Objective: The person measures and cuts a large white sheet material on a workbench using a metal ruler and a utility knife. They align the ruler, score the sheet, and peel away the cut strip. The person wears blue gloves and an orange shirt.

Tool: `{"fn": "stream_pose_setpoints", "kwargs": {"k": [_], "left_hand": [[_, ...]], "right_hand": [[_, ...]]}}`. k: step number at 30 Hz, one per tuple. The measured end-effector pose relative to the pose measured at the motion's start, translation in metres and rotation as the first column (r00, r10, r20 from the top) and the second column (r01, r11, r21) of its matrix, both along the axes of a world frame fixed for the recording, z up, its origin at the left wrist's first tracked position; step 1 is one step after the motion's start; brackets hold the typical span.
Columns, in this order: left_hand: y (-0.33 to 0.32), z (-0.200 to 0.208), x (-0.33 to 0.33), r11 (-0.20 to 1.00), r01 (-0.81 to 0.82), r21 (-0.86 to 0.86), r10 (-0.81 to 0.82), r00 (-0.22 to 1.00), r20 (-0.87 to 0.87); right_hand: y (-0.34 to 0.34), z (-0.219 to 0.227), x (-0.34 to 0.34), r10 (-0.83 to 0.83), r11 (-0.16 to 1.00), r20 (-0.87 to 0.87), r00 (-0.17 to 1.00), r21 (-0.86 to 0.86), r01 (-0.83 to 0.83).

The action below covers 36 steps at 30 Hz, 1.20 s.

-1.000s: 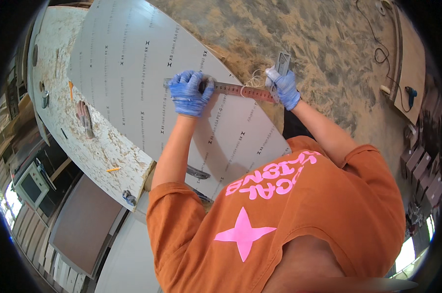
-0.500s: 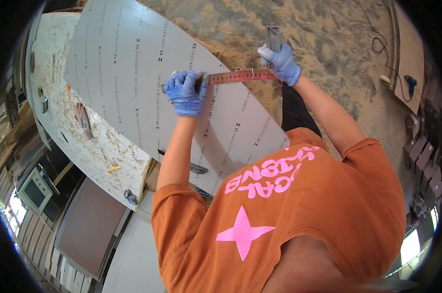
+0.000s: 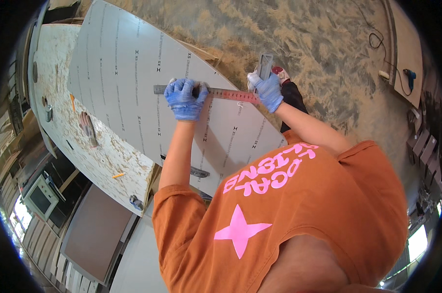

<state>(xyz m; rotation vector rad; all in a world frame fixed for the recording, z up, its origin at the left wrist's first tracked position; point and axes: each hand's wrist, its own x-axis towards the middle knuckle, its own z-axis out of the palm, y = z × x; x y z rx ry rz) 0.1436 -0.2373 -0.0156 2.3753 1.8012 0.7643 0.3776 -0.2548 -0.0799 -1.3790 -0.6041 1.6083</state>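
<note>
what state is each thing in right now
left hand: gloved, closed on the metal square
right hand: gloved, closed on its handle
metal square: held across the grey sheet's edge
grey sheet: lying partly over the white board
white board: worn, patchy
spare glove: lying on the white board
dark tool: lying on the grey sheet
blue drill: lying down

Viewed from the wearer's own head, a grey panel (image 3: 138,97) lies near beneath a fisheye camera facing steeply down. An orange shirt (image 3: 289,210), closest to the lens, looms in frame below the panel; the wide view takes in a counter (image 3: 118,156) left of the panel and floor (image 3: 333,53) to its right.
</note>
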Motion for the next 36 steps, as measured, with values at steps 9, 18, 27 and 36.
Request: {"fn": "stream_pose_setpoints", "kwargs": {"k": [9, 18, 27, 36], "left_hand": [[-0.036, -0.005, 0.027, 0.995, 0.065, -0.082, -0.058, 0.995, 0.077], [-0.049, -0.003, 0.031, 0.982, 0.136, -0.132, -0.133, 0.991, 0.034], [-0.066, -0.015, 0.045, 0.986, 0.132, -0.106, -0.131, 0.991, 0.009], [-0.067, -0.013, 0.048, 0.988, 0.135, -0.070, -0.134, 0.991, 0.022]], "right_hand": [[0.009, -0.007, 0.067, 0.226, 0.972, 0.065, 0.972, 0.054, -0.230], [-0.042, 0.004, 0.041, 0.139, 0.990, 0.129, 0.982, -0.037, -0.136], [-0.062, -0.013, 0.104, 0.137, 0.984, 0.087, 0.987, -0.122, -0.126], [-0.067, -0.013, 0.102, 0.096, 0.994, 0.206, 0.974, 0.021, -0.103]]}}
